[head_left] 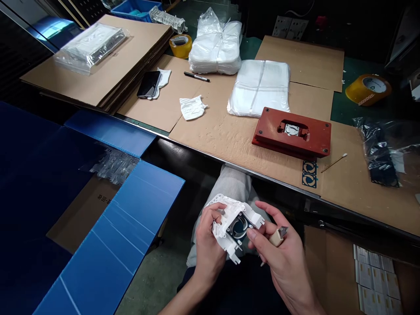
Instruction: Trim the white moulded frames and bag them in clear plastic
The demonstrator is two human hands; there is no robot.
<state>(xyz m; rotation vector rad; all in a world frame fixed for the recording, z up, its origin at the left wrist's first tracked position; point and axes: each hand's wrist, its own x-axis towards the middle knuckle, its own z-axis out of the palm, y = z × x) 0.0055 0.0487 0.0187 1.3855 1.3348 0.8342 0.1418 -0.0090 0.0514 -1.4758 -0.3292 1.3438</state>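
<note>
Over my lap, my left hand point(211, 234) grips a white plastic housing point(226, 212) by its left side. Set in the housing is a dark square piece point(238, 227) with a round, curved-line pattern, like the dark stickers on the table. My right hand point(278, 249) is at the housing's right side, its thumb tip against or very near the dark piece. Held in the curled fingers of that hand is a small beige-handled tool point(277, 236) with a short dark metal tip; its exact kind is unclear. The right index finger is stretched out beside the housing.
On the cardboard-covered table are a red fixture block point(292, 144), dark square stickers point(309, 174), a cotton swab point(334, 162), bundled white bags point(260, 87), a pen point(197, 77), a phone point(149, 84) and tape point(368, 89). A blue box point(141, 210) with bagged parts stands left.
</note>
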